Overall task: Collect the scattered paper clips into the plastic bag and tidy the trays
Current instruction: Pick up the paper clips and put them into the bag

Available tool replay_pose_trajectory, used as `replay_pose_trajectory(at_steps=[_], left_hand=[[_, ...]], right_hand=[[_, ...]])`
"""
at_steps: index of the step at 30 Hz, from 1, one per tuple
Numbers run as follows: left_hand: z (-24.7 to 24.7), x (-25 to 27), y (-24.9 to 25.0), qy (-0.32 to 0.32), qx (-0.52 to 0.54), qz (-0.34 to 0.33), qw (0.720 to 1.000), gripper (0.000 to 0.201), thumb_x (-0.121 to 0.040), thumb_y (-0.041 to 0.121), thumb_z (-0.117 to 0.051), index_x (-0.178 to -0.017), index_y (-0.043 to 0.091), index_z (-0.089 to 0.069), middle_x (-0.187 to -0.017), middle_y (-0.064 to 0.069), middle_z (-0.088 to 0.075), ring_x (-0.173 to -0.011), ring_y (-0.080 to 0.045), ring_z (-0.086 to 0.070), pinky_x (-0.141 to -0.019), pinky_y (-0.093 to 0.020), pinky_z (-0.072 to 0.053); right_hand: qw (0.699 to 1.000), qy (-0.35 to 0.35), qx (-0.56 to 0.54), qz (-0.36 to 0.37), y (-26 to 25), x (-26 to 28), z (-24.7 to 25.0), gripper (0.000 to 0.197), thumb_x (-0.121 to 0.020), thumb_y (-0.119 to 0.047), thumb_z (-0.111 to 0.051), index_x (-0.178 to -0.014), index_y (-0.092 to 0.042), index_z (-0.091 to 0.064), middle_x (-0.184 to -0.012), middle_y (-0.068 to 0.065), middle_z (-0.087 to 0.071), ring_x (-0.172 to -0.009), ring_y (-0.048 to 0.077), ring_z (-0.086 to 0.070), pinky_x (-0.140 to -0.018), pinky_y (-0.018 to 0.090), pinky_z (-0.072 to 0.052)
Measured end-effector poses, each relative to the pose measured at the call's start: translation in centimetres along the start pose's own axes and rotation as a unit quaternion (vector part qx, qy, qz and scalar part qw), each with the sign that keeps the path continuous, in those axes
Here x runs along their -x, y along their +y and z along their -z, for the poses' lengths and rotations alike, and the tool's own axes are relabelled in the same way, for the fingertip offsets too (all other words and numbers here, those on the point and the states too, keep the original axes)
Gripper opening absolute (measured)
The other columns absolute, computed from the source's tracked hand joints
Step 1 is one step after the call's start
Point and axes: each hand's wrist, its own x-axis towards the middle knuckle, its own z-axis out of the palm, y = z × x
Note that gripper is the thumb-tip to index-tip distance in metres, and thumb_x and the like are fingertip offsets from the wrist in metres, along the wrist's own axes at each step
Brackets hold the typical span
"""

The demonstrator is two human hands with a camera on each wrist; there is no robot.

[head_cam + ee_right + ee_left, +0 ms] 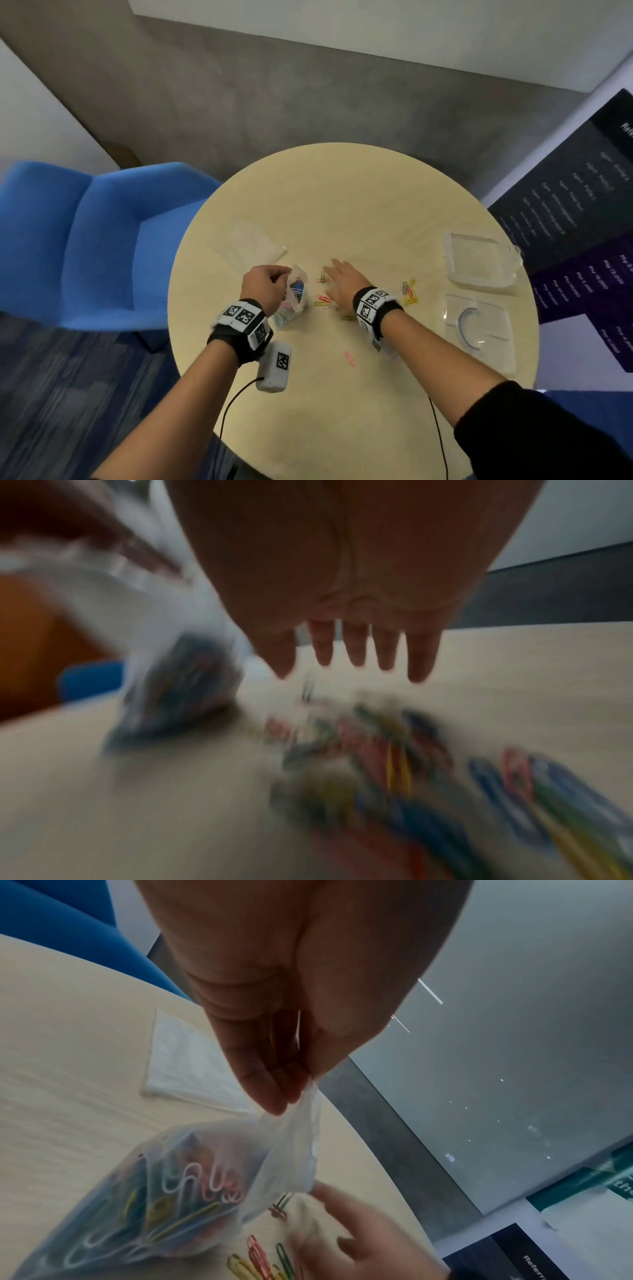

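Head view looks down; wrist views close, sharing the table (342, 205).

2 hands: left hand (265, 287), right hand (342, 279). 1 plastic bag (295, 297) w/ clips inside, too many to count. 1 flat clear bag (247, 246). 2 clear trays: far tray (481, 262), near tray (479, 327). loose paper clips on bench (342, 205): 3 clusters (centre (323, 301), right (410, 291), by fingertips (322, 277)) + 1 pink clip (350, 359); exact no. unclear, blur. 1 blue chair (102, 240).
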Motion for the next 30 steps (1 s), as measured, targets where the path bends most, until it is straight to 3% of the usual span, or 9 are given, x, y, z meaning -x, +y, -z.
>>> replay_pose_trajectory(at_steps=[6, 10, 12, 15, 18, 21, 24, 27, 30], left_hand=[[0.3, -0.2, -0.4, -0.009, -0.002, 0.004, 1.0, 0.022, -0.092, 0.012, -0.055, -0.105, 0.011, -0.073, -0.082, -0.01, -0.073, -0.061, -0.017, -0.067, -0.06, -0.017, -0.049], [0.5, -0.5, -0.9, -0.009, 0.008, 0.009, 1.0, 0.022, -0.092, 0.012, -0.055, -0.105, 0.012, -0.073, -0.075, -0.006, -0.068, -0.058, -0.013, -0.067, -0.058, -0.016, -0.048], [0.5, -0.4, -1.0, -0.009, 0.015, 0.011, 1.0, 0.022, -0.093, 0.012, -0.055, -0.105, 0.012, -0.073, -0.075, -0.005, -0.068, -0.058, -0.014, -0.067, -0.058, -0.017, -0.048], [0.2, -0.1, -1.1, -0.012, 0.022, 0.011, 1.0, 0.022, -0.093, 0.012, -0.055, -0.106, 0.011, -0.072, -0.077, -0.006, -0.068, -0.058, -0.014, -0.066, -0.057, -0.016, -0.049], [-0.1, 0.0, -1.0, -0.014, 0.024, 0.011, 1.0, 0.023, -0.092, 0.012, -0.055, -0.107, 0.011, -0.073, -0.083, -0.01, -0.071, -0.059, -0.016, -0.067, -0.065, -0.024, -0.055], [-0.5, 0.2, -0.7, -0.017, 0.014, 0.005, 1.0, 0.022, -0.092, 0.013, -0.056, -0.106, 0.011, -0.073, -0.088, -0.012, -0.074, -0.063, -0.019, -0.068, -0.07, -0.024, -0.054], [-1.1, 0.4, -0.3, -0.022, -0.001, -0.009, 1.0, 0.023, -0.091, 0.017, -0.057, -0.106, 0.013, -0.074, -0.094, -0.011, -0.075, -0.077, -0.023, -0.07, -0.08, -0.03, -0.056], [-1.7, 0.8, 0.2, -0.035, -0.007, -0.013, 0.999, 0.024, -0.092, 0.016, -0.057, -0.108, 0.011, -0.073, -0.102, -0.011, -0.074, -0.085, -0.022, -0.069, -0.085, -0.03, -0.054], [-2.1, 1.1, 0.9, -0.04, -0.022, -0.024, 0.999, 0.025, -0.093, 0.015, -0.056, -0.111, 0.008, -0.071, -0.108, -0.011, -0.072, -0.088, -0.018, -0.064, -0.082, -0.022, -0.046]], right_hand=[[0.969, -0.056, 0.212, 0.114, 0.2, 1.5, -4.6, 0.072, -0.099, -0.043, -0.035, -0.154, -0.013, 0.0, -0.161, 0.006, 0.013, -0.149, 0.028, 0.002, -0.119, 0.047, -0.006], [0.956, -0.077, 0.258, 0.116, 4.1, 4.9, -5.0, 0.068, -0.1, -0.041, -0.031, -0.154, -0.01, -0.001, -0.161, 0.01, 0.01, -0.149, 0.029, 0.004, -0.119, 0.045, -0.002], [0.968, -0.041, 0.22, 0.115, 6.0, 6.2, -3.9, 0.06, -0.101, -0.041, -0.031, -0.152, -0.013, -0.016, -0.162, 0.01, -0.007, -0.149, 0.026, -0.008, -0.119, 0.043, -0.01], [0.993, 0.093, 0.065, -0.019, 9.1, 6.6, -1.5, 0.054, -0.099, -0.043, -0.037, -0.148, -0.021, -0.032, -0.157, 0.007, -0.025, -0.144, 0.024, -0.023, -0.116, 0.041, -0.022], [0.973, 0.086, -0.04, -0.208, 12.0, 5.6, -0.7, 0.067, -0.096, -0.053, -0.037, -0.152, -0.021, -0.02, -0.161, 0.008, -0.012, -0.146, 0.031, -0.016, -0.116, 0.045, -0.024], [0.968, 0.029, -0.062, -0.242, 12.1, 4.8, -1.8, 0.081, -0.089, -0.069, -0.03, -0.154, -0.024, -0.009, -0.162, 0.008, -0.002, -0.147, 0.035, -0.008, -0.118, 0.049, -0.019], [0.979, 0.032, -0.061, -0.193, 9.3, 5.0, -3.0, 0.091, -0.084, -0.076, -0.033, -0.154, -0.025, -0.006, -0.161, 0.012, -0.001, -0.148, 0.035, -0.006, -0.119, 0.048, -0.016], [0.991, 0.008, -0.011, -0.132, 5.9, 5.7, -4.2, 0.088, -0.085, -0.067, -0.048, -0.153, -0.024, -0.013, -0.16, 0.015, -0.005, -0.147, 0.035, -0.009, -0.118, 0.046, -0.02], [0.993, 0.038, 0.041, -0.105, 4.4, 6.0, -5.2, 0.058, -0.093, -0.036, -0.055, -0.145, -0.02, -0.034, -0.149, 0.015, -0.03, -0.138, 0.033, -0.03, -0.105, 0.045, -0.041]])
